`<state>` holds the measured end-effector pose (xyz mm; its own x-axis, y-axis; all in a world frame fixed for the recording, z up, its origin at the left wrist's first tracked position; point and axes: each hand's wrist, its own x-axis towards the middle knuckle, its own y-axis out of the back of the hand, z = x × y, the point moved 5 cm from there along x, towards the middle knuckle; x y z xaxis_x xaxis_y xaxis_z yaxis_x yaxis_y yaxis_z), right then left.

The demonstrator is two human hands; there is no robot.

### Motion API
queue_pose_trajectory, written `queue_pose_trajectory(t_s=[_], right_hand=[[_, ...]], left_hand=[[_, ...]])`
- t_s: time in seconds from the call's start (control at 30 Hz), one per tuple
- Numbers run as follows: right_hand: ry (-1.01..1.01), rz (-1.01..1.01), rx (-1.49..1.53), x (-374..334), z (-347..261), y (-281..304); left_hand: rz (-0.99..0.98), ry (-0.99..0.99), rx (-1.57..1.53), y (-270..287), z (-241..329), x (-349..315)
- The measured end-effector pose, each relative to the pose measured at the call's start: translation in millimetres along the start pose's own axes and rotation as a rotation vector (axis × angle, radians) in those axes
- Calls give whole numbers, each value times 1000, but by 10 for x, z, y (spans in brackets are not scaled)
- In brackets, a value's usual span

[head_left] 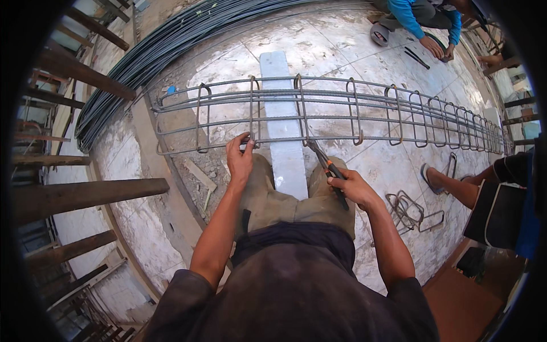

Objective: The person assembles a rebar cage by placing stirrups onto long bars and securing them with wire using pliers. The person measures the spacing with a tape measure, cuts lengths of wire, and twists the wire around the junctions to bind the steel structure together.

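A long rebar cage (330,119) stretches across in front of me, made of lengthwise bars with rectangular stirrups around them. My left hand (239,158) is closed at the near bar, thumb and fingers pinching the lower corner of a stirrup (252,108). In my right hand (354,188) is a pair of pincers (330,168) with black and orange handles. The pincers' jaws touch the near bar where another stirrup (302,108) meets it. Whether wire sits in the jaws is too small to tell. Beneath the cage, a pale plank (289,168) runs out from between my legs.
A thick bundle of rebar (131,65) curves along the far left. Wooden posts (91,199) jut in at left. Loose stirrups (407,211) lie at right near another person's leg (456,185). At far right, a person in blue sleeves (407,20) crouches, hands near the floor.
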<state>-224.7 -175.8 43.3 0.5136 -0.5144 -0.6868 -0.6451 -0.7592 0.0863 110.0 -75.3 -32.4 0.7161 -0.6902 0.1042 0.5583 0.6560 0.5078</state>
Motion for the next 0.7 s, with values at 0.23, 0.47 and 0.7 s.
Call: queue_pose_trajectory(t_s=[0.23, 0.47, 0.7], right_hand=[[-42, 36, 41, -76, 0, -38], [-26, 67, 66, -40, 62, -104], [-13, 78, 63, -26, 170, -113]], left_hand=[[-124, 9, 211, 69, 231, 104], [-300, -132, 411, -5, 160, 235], [-282, -211, 376, -110, -31, 246]])
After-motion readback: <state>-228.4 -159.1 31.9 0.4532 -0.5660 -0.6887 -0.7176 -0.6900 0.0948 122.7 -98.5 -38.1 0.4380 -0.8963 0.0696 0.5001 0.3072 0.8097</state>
